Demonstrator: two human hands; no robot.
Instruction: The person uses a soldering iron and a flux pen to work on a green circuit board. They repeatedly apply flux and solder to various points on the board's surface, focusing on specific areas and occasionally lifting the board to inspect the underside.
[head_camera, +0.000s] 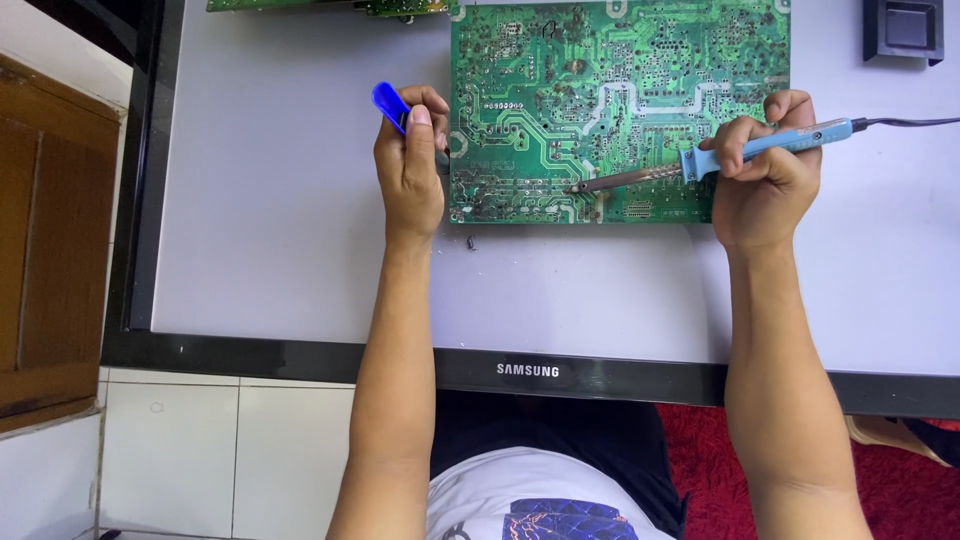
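Looking down from the head camera, everything lines up around the green circuit board (620, 105) lying solder-side up on the pale face of a flat screen panel (280, 260) with a black frame. The right hand (765, 180) sits at the board's right edge, fingers clenched round the light-blue handle of a soldering iron (720, 155) — its metal shaft slants down and left across the board, and the tip rests on the traces near the board's lower edge, about midway along. A dark cord runs from the handle's back end off to the right, away from the board.

Over at the board's left edge, the left hand (410, 165) is curled shut on a small blue tool (390, 105); only its rounded blue top pokes above the thumb, so what kind of tool it is cannot be told. The fist looks to be touching the board's left side.

Just below the board's lower-left corner lies a tiny dark bit (471, 241) on the panel — too small to identify. Up beyond the board's top-right corner rests a black square piece (903, 30). Another green board (330, 6) peeks in beyond the top-left corner.
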